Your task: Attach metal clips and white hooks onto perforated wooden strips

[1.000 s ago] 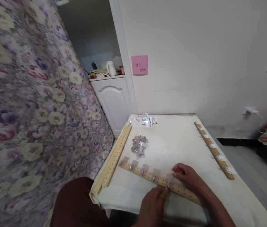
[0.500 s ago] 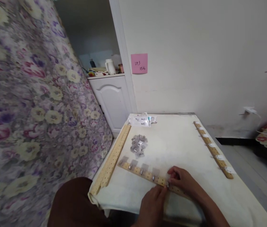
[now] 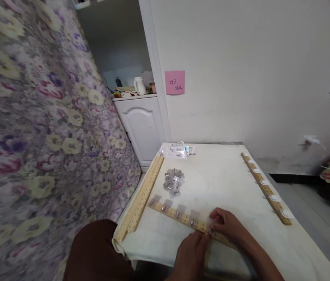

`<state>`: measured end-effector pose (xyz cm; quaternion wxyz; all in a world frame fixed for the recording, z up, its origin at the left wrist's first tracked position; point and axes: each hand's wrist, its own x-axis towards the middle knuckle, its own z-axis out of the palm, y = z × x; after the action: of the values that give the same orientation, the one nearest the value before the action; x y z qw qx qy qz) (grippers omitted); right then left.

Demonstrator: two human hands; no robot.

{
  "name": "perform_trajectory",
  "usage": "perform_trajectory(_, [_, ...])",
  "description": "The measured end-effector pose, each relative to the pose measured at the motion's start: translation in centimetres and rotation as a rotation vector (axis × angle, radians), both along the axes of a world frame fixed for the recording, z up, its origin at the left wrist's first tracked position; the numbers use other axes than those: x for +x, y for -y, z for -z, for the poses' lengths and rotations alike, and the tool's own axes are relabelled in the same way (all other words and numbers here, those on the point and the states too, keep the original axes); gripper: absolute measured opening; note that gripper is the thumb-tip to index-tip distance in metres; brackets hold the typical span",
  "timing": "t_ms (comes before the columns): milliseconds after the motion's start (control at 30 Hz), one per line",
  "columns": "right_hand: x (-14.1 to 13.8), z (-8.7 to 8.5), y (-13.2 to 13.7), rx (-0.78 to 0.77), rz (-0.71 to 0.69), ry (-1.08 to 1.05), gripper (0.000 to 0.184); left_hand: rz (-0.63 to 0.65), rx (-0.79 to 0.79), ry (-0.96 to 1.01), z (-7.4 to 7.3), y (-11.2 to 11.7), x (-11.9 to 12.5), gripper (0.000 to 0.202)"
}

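Note:
A yellow wooden strip with rows of holes (image 3: 172,212) lies slanted near the table's front. Along it sit several small metal pieces on clear square backings (image 3: 178,212). My left hand (image 3: 191,249) rests at the strip's near edge, its fingers together and pressed to the wood beside another small metal piece (image 3: 210,231). From the other side my right hand (image 3: 226,224) reaches over the strip, thumb and fingers curled in a pinch on that piece's clear backing, which the fingers partly hide. A pile of similar clear-backed metal pieces (image 3: 173,181) lies beyond the strip.
Two more holed wooden strips (image 3: 141,199) lie along the table's left edge. At the right edge a strip (image 3: 266,189) carries several white round pieces. Flat packages (image 3: 175,151) lie at the back left. A floral curtain (image 3: 50,136) hangs at the left.
The view has shifted slightly, so everything appears a little lower and to the right. Both hands stay at the same spot on the strip, with hardly any movement of the fingers.

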<state>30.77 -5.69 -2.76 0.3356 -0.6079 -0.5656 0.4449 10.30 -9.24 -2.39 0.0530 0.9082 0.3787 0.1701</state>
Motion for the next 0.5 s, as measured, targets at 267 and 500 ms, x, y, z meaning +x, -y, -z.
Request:
perform_trajectory(267, [0.6,-1.7,0.9,0.077,-0.036,0.002,0.015,-0.018,-0.012,-0.007,0.2,-0.1,-0.2,0.048])
perform_trajectory(500, [2.2,-1.8,3.4,-0.03,-0.056,0.098,0.026,-0.028,-0.245,0.176,1.4,-0.4,-0.9,0.039])
